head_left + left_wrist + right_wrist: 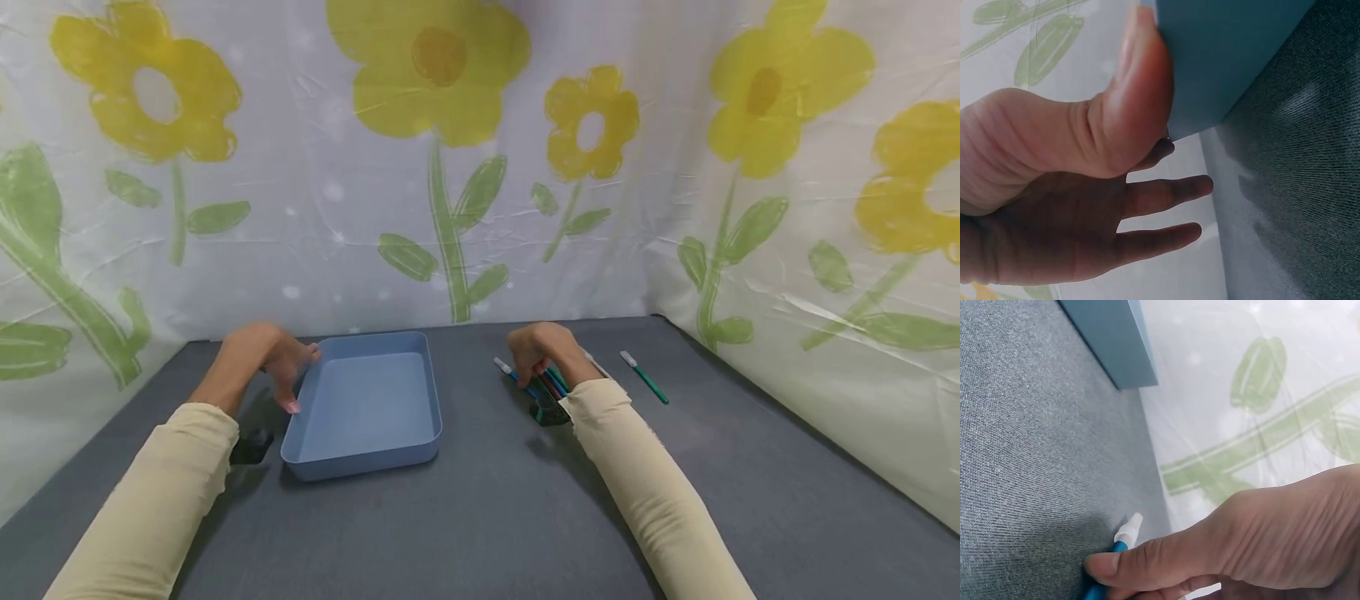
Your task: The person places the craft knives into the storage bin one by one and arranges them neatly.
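My left hand (272,362) is at the left side of the light-blue rectangular tray (362,458). The thumb (1138,100) lies along the tray's rim, while the lower fingers stretch out past its corner; the index finger is mostly hidden in the left wrist view. To the right, my right hand (542,346) pinches a blue marker (1120,545) with a white cap between thumb and fingers, low over the table. Just below this hand is a dark bundle (550,412) with several blue, green and reddish sticks, partly hidden by the hand and sleeve.
A green marker (645,377) with a white cap lies right of the right hand. Beside the left sleeve sits a small black object (252,447), partly covered. The dark grey table (480,517) meets a white flowered curtain (300,208) at the back and sides.
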